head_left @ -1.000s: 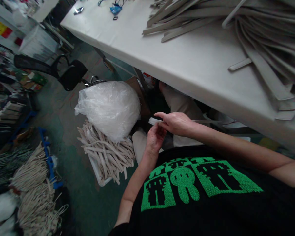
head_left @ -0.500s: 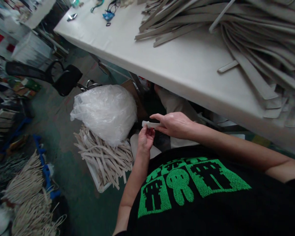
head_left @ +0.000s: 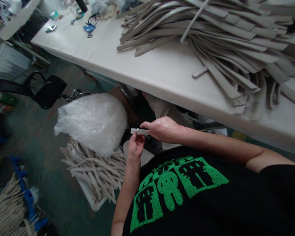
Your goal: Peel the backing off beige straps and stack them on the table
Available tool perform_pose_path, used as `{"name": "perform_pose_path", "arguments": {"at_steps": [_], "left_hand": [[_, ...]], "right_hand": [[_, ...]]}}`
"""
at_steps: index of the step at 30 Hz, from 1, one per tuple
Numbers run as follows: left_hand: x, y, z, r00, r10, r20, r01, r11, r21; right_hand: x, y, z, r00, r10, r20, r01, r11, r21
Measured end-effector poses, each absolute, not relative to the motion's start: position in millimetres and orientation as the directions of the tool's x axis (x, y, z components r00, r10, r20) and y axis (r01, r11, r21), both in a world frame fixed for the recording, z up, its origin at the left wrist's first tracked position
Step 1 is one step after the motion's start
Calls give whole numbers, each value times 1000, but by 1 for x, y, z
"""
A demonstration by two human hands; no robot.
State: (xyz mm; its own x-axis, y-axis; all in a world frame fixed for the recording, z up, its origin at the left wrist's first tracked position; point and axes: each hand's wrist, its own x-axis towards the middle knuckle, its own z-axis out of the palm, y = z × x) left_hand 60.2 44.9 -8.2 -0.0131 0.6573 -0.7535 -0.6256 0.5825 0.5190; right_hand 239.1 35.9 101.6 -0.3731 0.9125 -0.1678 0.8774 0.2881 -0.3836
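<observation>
pale, narrow, flat strip [head_left: 142, 131], held between two bare hands, clear of and below the near edge of the long white bench [head_left: 147, 70]. left hand [head_left: 137, 146]: thumb and forefinger narrowed on the strip's outer end, other fingers loosely curled. right hand [head_left: 165, 128]: forefinger extended above the strip, remaining fingers apparently closed on its other part. compared with one second ago, the hands have drawn apart; a longer span lies bare between them, leaving the end better exposed to the left fingers.

containers: a bulging, clear plastic bag [head_left: 93, 123], whitish contents indistinct, overlaps a shallow white tray [head_left: 85, 190] heaped with beige, flat, loose strips [head_left: 95, 173]; what supports the bag cannot be told. on the bench, a bound bundle of grey-beige, flat straps [head_left: 223, 42] fans toward the near edge; a small, crumpled blue packet [head_left: 88, 28] lies nearer the left corner.
</observation>
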Motion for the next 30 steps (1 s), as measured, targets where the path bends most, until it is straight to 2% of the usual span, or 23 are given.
{"name": "perform_pose_path", "arguments": {"at_steps": [4, 6, 10, 13, 18, 22, 26, 30], "left_hand": [[80, 33, -2, 123, 679, -724, -597, 633, 492], [85, 30, 1, 124, 683, -719, -606, 626, 490], [73, 35, 5, 87, 657, -749, -623, 623, 473], [66, 36, 7, 124, 652, -748, -613, 643, 459], [74, 28, 14, 173, 660, -731, -626, 647, 436], [74, 24, 22, 263, 687, -678, -654, 643, 398], [73, 24, 12, 404, 610, -682, -602, 739, 305], [73, 31, -21, 334, 556, -761, -627, 734, 261]], "right_hand": [[232, 43, 89, -374, 912, -171, 868, 279, -411], [233, 43, 85, -431, 891, -143, 831, 330, -449], [249, 33, 81, -629, 770, 108, 594, 565, -573], [257, 32, 70, -626, 736, 258, 530, 644, -551], [251, 48, 48, -604, 692, 395, 527, 719, -453], [246, 56, 43, -674, 620, 401, 376, 755, -537], [247, 46, 63, -636, 624, 454, 303, 743, -597], [275, 19, 119, -636, 607, 477, 61, 656, -752]]}}
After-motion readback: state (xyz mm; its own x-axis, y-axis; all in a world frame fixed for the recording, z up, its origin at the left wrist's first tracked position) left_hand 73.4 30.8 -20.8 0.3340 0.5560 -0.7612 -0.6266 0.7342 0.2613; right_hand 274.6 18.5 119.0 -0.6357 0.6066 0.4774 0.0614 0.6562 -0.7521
